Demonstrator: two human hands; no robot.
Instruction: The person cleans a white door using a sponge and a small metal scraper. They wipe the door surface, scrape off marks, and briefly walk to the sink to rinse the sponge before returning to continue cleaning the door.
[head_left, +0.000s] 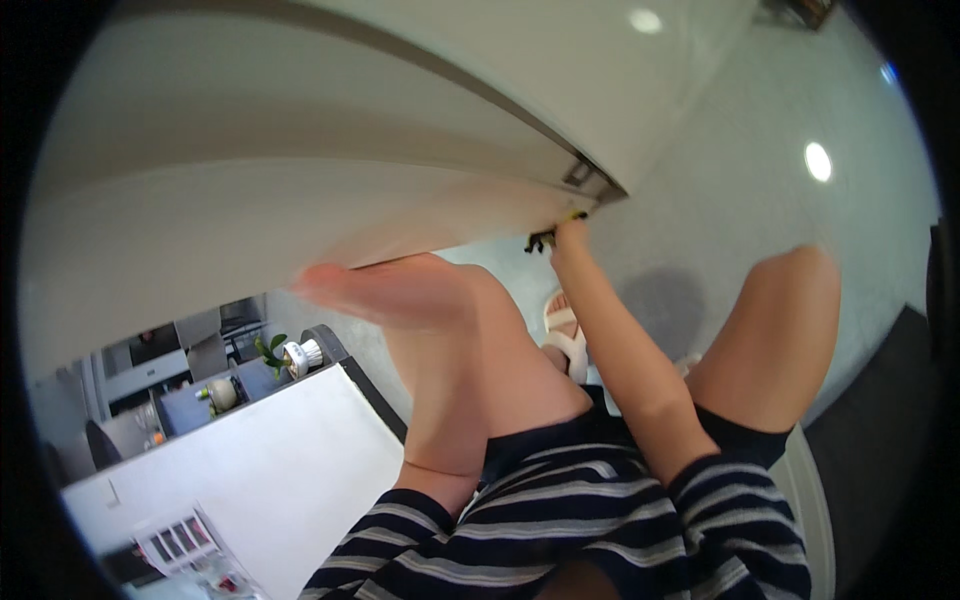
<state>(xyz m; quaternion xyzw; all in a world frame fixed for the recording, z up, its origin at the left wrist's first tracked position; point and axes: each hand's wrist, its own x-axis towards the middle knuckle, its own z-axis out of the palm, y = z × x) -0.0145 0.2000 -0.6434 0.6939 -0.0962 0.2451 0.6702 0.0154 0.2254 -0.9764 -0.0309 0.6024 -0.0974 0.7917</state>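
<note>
A pale door (337, 202) spans the upper left, its darker narrow edge carrying a metal latch plate (579, 172). Blurred by motion, my left hand (367, 291) lies flat at the border of the door's face with nothing visible in it. Whether it presses on the panel I cannot tell. My right hand (574, 234) reaches between my knees to the door's end, near the latch plate. Its fingers close around a small yellow-and-black object (543, 240), possibly a hand tool, mostly hidden by the hand.
Grey floor (750, 187) stretches right of the door. My bare knees and a white sandal (566, 330) are below my hands. At lower left stands a white-sided cabinet (300, 442) with a potted plant (274, 352) and a white round device (304, 358). A dark mat-like surface (870, 435) lies at right.
</note>
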